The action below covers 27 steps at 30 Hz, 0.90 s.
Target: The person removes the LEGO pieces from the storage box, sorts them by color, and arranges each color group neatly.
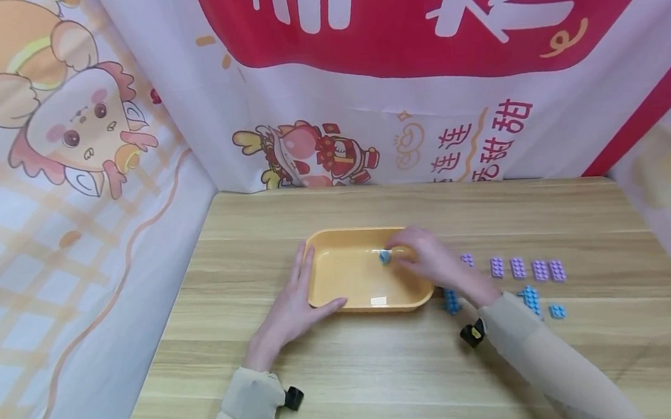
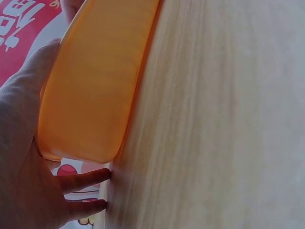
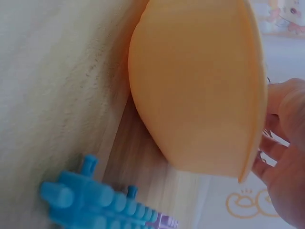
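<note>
A yellow-orange plastic basin [image 1: 347, 275] stands on the wooden table. My left hand [image 1: 293, 306] rests against its left end, thumb along the near rim and straight fingers spread down the side. In the left wrist view two fingertips [image 2: 106, 205] reach the tabletop below the basin. My right hand [image 1: 429, 254] reaches over the right rim, fingers curled inward, and pinches a small blue toy block [image 1: 385, 256] at the fingertips. From the right wrist, the basin wall [image 3: 200, 86] partly hides those fingers.
Right of the basin, several purple studded bricks [image 1: 517, 267] lie in a row. Nearer the front are a blue block assembly [image 1: 531, 301], a small blue brick [image 1: 557, 311] and another blue piece [image 1: 451, 300] under the right forearm. A printed cloth [image 1: 313, 91] hangs behind the table.
</note>
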Tool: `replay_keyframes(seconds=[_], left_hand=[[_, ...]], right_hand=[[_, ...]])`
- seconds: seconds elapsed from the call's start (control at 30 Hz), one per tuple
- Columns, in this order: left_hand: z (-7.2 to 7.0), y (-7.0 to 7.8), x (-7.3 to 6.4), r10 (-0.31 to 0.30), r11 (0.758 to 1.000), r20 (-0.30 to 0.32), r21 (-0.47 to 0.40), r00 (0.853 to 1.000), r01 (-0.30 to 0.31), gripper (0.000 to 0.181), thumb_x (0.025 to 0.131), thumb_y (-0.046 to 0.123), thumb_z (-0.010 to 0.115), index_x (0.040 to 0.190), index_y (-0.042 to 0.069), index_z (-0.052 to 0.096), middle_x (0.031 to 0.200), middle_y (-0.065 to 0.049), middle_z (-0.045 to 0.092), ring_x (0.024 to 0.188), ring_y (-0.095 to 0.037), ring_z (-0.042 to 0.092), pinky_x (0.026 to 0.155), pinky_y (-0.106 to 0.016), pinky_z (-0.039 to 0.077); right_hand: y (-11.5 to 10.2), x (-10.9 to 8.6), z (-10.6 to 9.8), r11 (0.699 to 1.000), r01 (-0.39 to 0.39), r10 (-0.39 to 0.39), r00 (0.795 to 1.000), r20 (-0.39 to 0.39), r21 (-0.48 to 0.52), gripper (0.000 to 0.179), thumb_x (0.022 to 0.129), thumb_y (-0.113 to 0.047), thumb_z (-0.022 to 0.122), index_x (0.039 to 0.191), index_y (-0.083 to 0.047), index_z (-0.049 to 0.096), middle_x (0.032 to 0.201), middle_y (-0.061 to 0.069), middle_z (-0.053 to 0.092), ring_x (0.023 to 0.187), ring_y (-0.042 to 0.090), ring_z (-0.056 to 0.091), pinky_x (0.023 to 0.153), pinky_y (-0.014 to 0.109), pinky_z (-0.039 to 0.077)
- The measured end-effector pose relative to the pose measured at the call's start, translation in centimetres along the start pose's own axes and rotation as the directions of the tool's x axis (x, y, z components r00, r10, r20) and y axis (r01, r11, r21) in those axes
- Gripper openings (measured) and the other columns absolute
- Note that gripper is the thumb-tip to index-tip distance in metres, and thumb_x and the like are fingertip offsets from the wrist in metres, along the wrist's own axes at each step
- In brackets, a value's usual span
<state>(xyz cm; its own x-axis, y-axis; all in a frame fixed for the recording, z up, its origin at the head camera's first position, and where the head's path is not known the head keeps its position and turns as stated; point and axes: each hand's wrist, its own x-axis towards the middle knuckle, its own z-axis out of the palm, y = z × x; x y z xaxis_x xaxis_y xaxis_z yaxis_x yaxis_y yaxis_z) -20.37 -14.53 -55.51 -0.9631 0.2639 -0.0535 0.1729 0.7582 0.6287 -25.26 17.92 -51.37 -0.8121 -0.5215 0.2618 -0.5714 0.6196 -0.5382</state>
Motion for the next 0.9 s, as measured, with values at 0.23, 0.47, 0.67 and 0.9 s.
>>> replay_keyframes(seconds=[0.23,0.47,0.67,0.9], left_hand=[[0.1,-0.1,-0.1,0.001,1.000,0.006,0.003,1.000,-0.001,0.130,0.086,0.087,0.070,0.176,0.040,-0.010,0.179,0.028,-0.027,0.165,-0.048,0.033,0.126,-0.073,0.040],[0.1,-0.1,-0.1,0.013,1.000,-0.004,-0.004,1.000,-0.013,0.128,0.087,0.084,0.073,0.176,0.040,-0.009,0.180,0.027,-0.025,0.165,-0.048,0.034,0.127,-0.072,0.040],[0.1,-0.1,-0.1,0.008,1.000,0.003,-0.012,1.000,-0.008,0.130,0.086,0.085,0.072,0.176,0.040,-0.009,0.180,0.027,-0.025,0.165,-0.048,0.032,0.127,-0.073,0.038],[0.0,-0.1,-0.1,0.002,1.000,0.006,-0.002,1.000,-0.002,0.130,0.085,0.087,0.071,0.177,0.039,-0.007,0.180,0.028,-0.025,0.164,-0.049,0.034,0.126,-0.073,0.040]], right_hand=[[0.2,1.6,1.0,0.997,-0.057,0.067,0.983,0.170,-0.060,0.035,0.091,-0.001,0.084,0.125,0.001,0.077,0.126,0.017,0.080,0.121,0.036,0.074,0.112,0.055,0.061],[0.7,2.8,2.2,0.986,0.032,-0.001,0.982,0.186,-0.161,0.030,0.088,-0.001,0.087,0.116,0.002,0.079,0.116,0.018,0.082,0.112,0.037,0.077,0.108,0.052,0.063],[1.1,2.7,3.0,0.978,0.039,-0.002,0.984,0.176,-0.207,0.019,0.088,-0.007,0.088,0.106,-0.007,0.082,0.108,0.011,0.081,0.106,0.032,0.076,0.102,0.048,0.065],[1.1,2.4,3.1,0.980,0.046,-0.012,0.985,0.173,-0.192,0.008,0.096,-0.017,0.084,0.099,-0.010,0.085,0.096,0.004,0.077,0.090,0.021,0.071,0.088,0.040,0.066]])
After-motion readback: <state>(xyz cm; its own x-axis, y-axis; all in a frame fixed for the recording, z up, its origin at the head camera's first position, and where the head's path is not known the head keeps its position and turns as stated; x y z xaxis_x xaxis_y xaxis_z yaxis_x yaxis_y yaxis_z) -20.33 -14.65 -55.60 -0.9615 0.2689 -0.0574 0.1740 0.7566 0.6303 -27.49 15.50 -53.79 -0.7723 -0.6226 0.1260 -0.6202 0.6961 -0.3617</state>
